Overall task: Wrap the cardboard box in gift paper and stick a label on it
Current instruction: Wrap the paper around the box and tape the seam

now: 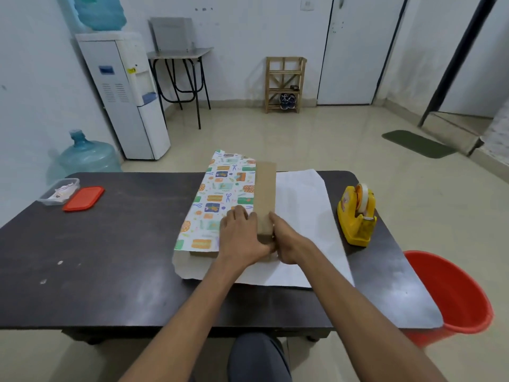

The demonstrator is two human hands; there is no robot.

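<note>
The cardboard box [266, 194] lies lengthwise at centre frame on the dark table [110, 244]. Gift paper [220, 194] is folded over its left part – a bare cardboard strip remains exposed on the right, and the paper's white underside extends further right.

Left hand [242, 235]: fingers flat, pressing the patterned paper onto the box top.
Right hand [289, 244]: fingers curled, gripping the box's near right corner.

Yellow tape dispenser [356, 216] – right of the paper. Clear container [59, 191] and red lid [84, 198] – left of frame.
</note>
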